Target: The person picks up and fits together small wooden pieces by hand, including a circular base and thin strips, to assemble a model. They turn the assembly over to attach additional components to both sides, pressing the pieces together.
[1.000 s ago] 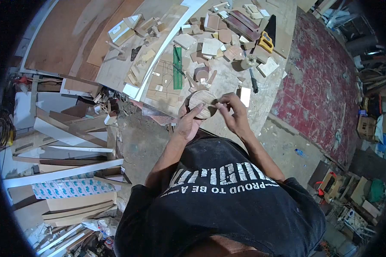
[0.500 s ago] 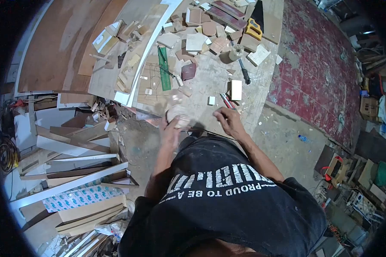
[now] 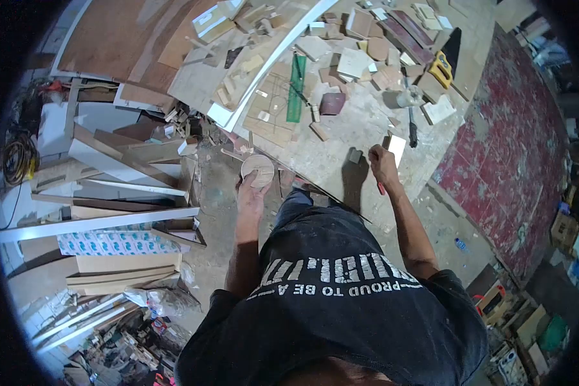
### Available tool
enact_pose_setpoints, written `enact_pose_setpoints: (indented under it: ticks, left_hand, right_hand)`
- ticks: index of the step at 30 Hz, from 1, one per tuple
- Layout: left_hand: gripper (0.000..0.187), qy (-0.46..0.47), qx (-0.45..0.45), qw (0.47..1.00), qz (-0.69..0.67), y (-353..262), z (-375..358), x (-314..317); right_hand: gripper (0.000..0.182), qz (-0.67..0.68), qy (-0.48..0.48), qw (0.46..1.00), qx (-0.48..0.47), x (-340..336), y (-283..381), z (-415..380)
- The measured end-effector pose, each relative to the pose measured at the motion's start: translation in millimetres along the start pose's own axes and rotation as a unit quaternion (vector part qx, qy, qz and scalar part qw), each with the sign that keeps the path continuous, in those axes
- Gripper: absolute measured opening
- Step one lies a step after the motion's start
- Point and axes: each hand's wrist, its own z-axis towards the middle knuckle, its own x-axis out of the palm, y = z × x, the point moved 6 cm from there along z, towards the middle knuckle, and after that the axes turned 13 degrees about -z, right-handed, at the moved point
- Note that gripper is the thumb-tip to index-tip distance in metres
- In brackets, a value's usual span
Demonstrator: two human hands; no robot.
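My left hand (image 3: 249,195) holds a round wooden disc (image 3: 258,168) by its lower edge, just off the near left edge of the workbench (image 3: 341,138). My right hand (image 3: 382,162) rests on the bench farther right, fingers closed over a thin red-handled tool (image 3: 379,188) whose end pokes out below the wrist. A small white block (image 3: 397,147) lies right beside that hand, and a small grey offcut (image 3: 354,156) sits just to its left.
The bench carries several wood offcuts, a green ruler (image 3: 296,80), a dark red block (image 3: 332,103), a black-handled hammer (image 3: 412,128) and a yellow-handled saw (image 3: 441,64). Planks and boards (image 3: 109,193) pile up on the left. A red carpet (image 3: 514,148) covers the floor at right.
Both hands held the disc together a second ago. My right hand let go and moved right to the red-handled tool; my left hand carried the disc left, off the bench edge.
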Motion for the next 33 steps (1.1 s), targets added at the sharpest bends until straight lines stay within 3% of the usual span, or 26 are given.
enact_pose_setpoints:
  ticks: [4,6,10,12,15,16,17,21,23,25,27,29,33]
  left_hand:
    - [0.042,-0.017,0.022,1.0,-0.012,-19,12,-18]
    - [0.041,-0.021,0.025,0.999,-0.012,-27,22,-28]
    - [0.046,-0.018,0.022,1.0,0.001,-39,54,-62]
    - [0.047,-0.015,0.02,1.0,0.001,-50,65,-66]
    - [0.045,-0.034,0.007,0.999,0.014,-71,70,-56]
    - [0.045,0.02,0.03,0.999,0.03,-78,75,-48]
    - [0.045,0.072,0.056,0.995,0.046,-84,76,-42]
    - [0.045,0.06,0.033,0.996,0.051,-85,93,-9]
    - [0.046,0.078,0.058,0.993,0.069,-82,101,12]
    - [0.045,0.117,0.067,0.987,0.088,-76,106,31]
    - [0.046,0.161,0.166,0.953,0.198,-75,102,56]
    - [0.049,0.169,0.162,0.959,0.161,-73,77,92]
    - [0.049,0.237,0.234,0.92,0.205,-62,44,133]
  right_hand:
    - [0.015,-0.033,0.044,0.998,-0.001,43,32,31]
    - [0.022,-0.132,0.085,0.987,0.03,60,59,45]
    - [0.026,-0.151,0.091,0.984,0.023,95,105,73]
    - [0.026,-0.081,0.083,0.99,-0.075,116,128,78]
    - [0.026,-0.117,0.091,0.978,-0.144,145,152,78]
    - [0.024,-0.117,0.077,0.975,-0.17,148,159,74]
    - [0.024,-0.118,0.083,0.974,-0.174,152,163,75]
    - [0.028,-0.141,0.125,0.97,-0.153,160,171,70]
    - [0.023,0.108,0.072,0.992,-0.01,135,181,71]
    - [0.026,0.198,0.067,0.977,0.031,101,220,68]
    - [0.027,0.322,0.042,0.945,0.03,76,252,64]
    - [0.028,0.389,0.039,0.92,0.037,62,264,59]
    - [0.026,0.434,0.036,0.896,0.09,48,253,53]
